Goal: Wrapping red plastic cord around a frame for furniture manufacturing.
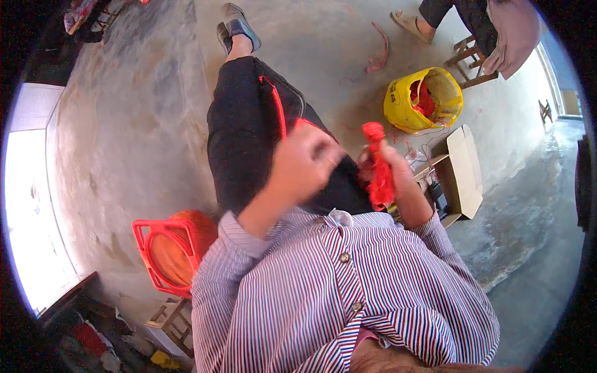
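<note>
My right hand [398, 174] is wrapped round a bunched red bundle [381, 180] of what looks like cord or netting. The bundle's thick, knotted top sticks up above my fingers, and its looser end hangs below them. Left of it, over my lap, my left hand [305, 160] is smeared by motion with its fingers bent. Whether anything is in those fingers is too blurred to make out. A red strip [274, 105] lies along my black trousers [239, 137], running down toward the left hand.
A yellow bucket [398, 109] with red material inside stands at right, beside an open cardboard box [463, 171]. A red-orange plastic frame [142, 252] is by my left side. Red scraps [378, 61] lie on the floor. Another person sits on a wooden stool [477, 81] at upper right.
</note>
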Available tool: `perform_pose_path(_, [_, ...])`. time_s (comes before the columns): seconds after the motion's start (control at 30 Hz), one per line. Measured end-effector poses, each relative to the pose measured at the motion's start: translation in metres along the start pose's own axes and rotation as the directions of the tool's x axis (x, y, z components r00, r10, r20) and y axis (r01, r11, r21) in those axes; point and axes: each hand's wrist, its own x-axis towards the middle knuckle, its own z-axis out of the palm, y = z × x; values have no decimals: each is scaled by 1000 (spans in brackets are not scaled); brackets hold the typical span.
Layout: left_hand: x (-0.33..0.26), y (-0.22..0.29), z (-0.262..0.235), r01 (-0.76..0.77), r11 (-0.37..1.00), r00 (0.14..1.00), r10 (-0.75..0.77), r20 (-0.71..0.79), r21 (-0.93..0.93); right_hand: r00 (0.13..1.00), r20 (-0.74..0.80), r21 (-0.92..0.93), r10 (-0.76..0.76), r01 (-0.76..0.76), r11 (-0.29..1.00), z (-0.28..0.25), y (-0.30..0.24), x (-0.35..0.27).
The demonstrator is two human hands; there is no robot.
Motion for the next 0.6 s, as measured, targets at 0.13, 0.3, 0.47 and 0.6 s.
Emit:
perform_pose_path(0.13, [-10,18,11,-42,910,996,7,-87,-413,942,333,-13,-45,52,999,49,11,6])
perform_pose_path(0.3, [30,15,-43,-99,849,962,-53,-269,-519,806,574,-310,143,52,949,32,-27,55])
perform_pose_path(0.47, [50,-41,-69,-171,732,947,306,-95,659,881,406,-668,-242,467,580,62,-40,97])
perform_pose_path(0.6, [51,-68,-33,169,940,985,-148,-94,295,574,670,-704,-471,692,-159,61,-1,134])
